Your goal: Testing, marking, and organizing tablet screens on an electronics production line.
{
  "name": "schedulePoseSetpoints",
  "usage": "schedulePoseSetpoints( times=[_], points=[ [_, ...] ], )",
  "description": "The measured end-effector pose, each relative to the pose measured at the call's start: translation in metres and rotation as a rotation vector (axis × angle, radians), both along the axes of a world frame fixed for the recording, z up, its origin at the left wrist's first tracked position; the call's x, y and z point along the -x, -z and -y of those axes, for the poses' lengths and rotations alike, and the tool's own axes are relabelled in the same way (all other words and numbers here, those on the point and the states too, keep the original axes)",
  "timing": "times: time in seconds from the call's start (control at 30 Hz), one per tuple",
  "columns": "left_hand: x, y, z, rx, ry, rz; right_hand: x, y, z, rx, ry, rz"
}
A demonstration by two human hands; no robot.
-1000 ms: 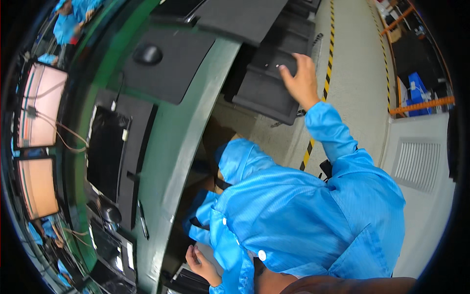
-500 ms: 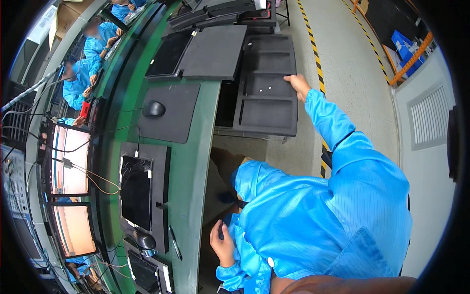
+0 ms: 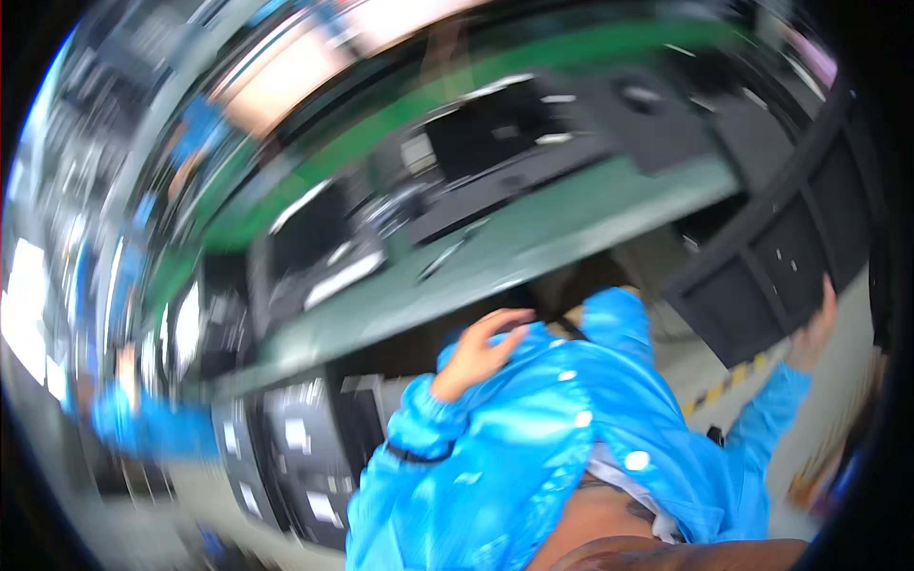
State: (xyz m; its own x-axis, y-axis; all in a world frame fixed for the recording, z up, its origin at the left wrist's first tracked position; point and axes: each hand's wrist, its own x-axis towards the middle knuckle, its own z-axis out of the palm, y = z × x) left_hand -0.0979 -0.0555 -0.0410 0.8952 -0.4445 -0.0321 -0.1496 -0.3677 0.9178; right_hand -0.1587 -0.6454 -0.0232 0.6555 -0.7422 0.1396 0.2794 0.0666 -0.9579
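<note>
My right hand is at the near rim of a large black compartment tray, its fingers closed on the edge. Small white bits lie in one of the tray's compartments. In front of my blue jacket, my left hand is raised with its fingers curled toward the thumb. Something small and dark shows between them, too blurred to name. Beyond that hand, a pen lies on the green workbench, beside a black flat screen panel resting on a dark base.
A second panel sits further left on the bench, and a mouse rests on a dark mat at the right. Dark cabinets stand below the bench. A person in blue is at the far left, blurred.
My view has swung left, so the bench now runs across it and the tray sits at the right. My right hand keeps to the tray's edge; my left stays before my body.
</note>
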Motion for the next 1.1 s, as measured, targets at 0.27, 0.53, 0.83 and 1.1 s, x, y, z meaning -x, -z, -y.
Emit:
schedulePoseSetpoints(
  times=[0.27,0.53,0.83,1.1],
  points=[
    [0.168,-0.108,-0.070,0.222,0.114,0.128,-0.145,-0.150,-0.380,0.890,-1.099,0.385],
    [0.300,-0.092,-0.078,0.406,-0.670,0.596,-0.014,-0.161,-0.718,1.052,-1.211,1.613],
    [0.301,-0.065,-0.132,-1.277,-1.541,0.376,0.019,-0.005,-0.777,0.940,-1.784,1.697],
    [0.317,-0.047,-0.172,-1.376,-1.593,0.099,-0.059,-0.010,-0.747,1.094,-1.294,0.724]
  ],
)
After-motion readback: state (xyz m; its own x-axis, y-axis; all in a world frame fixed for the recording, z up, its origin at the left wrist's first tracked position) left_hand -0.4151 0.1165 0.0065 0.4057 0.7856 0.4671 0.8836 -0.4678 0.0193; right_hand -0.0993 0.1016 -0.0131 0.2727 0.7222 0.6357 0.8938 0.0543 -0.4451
